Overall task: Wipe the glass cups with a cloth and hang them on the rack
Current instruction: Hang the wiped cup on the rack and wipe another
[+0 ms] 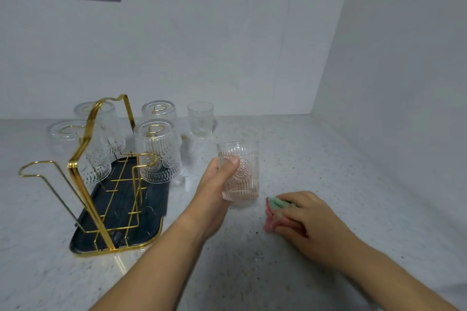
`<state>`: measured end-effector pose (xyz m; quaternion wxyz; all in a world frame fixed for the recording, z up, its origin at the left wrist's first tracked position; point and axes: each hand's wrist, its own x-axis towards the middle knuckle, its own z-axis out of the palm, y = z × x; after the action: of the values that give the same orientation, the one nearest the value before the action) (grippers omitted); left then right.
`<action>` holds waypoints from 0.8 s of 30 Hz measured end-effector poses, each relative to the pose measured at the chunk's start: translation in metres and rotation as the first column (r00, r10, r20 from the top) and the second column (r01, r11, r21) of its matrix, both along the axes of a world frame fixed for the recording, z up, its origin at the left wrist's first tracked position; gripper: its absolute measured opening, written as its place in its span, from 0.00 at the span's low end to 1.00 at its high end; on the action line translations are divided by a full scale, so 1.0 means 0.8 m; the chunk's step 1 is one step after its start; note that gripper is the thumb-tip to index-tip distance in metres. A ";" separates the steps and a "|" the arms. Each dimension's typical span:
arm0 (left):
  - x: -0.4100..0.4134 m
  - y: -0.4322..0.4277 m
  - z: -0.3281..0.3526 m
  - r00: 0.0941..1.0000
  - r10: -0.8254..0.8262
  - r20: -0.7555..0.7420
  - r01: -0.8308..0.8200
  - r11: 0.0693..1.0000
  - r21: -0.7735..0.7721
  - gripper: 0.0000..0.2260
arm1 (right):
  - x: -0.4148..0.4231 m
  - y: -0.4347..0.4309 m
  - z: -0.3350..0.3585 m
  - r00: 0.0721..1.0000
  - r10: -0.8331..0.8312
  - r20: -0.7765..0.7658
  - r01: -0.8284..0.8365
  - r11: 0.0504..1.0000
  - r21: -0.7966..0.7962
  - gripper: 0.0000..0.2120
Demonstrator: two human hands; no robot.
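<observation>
While the left hand (214, 192) grips an embossed clear glass cup (240, 174) at frame centre, the right hand (305, 219) clutches a bunched pink-and-green cloth (274, 211) lower right.

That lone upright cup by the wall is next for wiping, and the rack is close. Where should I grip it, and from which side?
Probably round the mid wall of the upright cup, coming from its right. It stands mouth up with bare counter on that side, while the rack and hung cups crowd its left.
</observation>
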<state>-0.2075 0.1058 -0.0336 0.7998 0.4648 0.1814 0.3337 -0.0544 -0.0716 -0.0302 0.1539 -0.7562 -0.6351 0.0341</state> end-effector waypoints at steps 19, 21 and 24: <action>-0.004 -0.010 0.005 0.999 0.036 -0.039 -0.033 0.996 0.082 0.33 | -0.122 0.078 0.019 0.664 0.087 -0.742 0.252 0.909 0.333 0.30; -0.003 -0.013 0.006 0.998 0.039 -0.040 -0.036 0.995 0.089 0.36 | -0.122 0.080 0.024 0.650 0.075 -0.756 0.273 0.905 0.325 0.28; 0.004 -0.023 0.006 1.000 0.007 -0.015 -0.005 0.994 0.106 0.33 | -0.105 0.097 0.061 0.564 0.071 -0.823 0.353 0.880 0.318 0.25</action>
<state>-0.2045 0.0878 -0.0287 0.7714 0.5088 0.1710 0.3418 -0.1388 0.0057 0.0184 0.6005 -0.6467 -0.4169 0.2177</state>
